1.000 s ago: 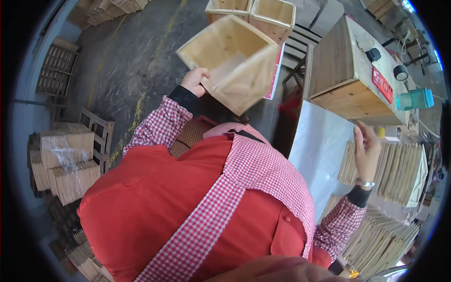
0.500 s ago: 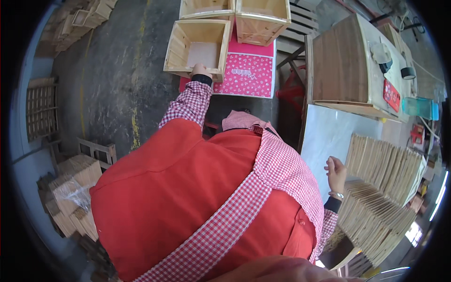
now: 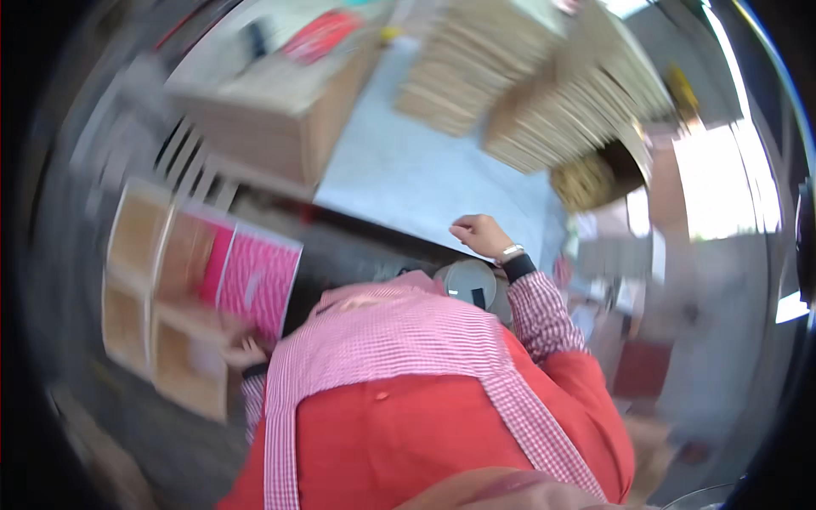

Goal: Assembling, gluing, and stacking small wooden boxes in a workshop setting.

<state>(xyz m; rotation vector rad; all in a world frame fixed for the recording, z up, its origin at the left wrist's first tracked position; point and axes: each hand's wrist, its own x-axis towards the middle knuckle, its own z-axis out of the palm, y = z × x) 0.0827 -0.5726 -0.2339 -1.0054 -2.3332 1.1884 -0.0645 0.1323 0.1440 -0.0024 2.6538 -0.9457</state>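
My left hand (image 3: 244,352) is beside the near edge of an open-topped wooden box (image 3: 191,357). Blur softens it, but its fingers look apart and I see nothing in them. Whether it still touches the box edge is unclear. More wooden boxes (image 3: 136,229) stand against that one, next to a pink patterned surface (image 3: 255,280). My right hand (image 3: 481,235) hovers by the front edge of a pale worktable (image 3: 399,161), fingers curled together with nothing visible in them.
Stacks of thin wooden panels (image 3: 467,68) stand on the worktable's far side. A large wooden case (image 3: 255,127) with a red item on top is at the far left. Below the table edge sits a round, pale container (image 3: 467,279), close to my body.
My body and view have turned right, toward the worktable. My left hand has come off its grip on the box's edge. My right hand stays curled and raised.
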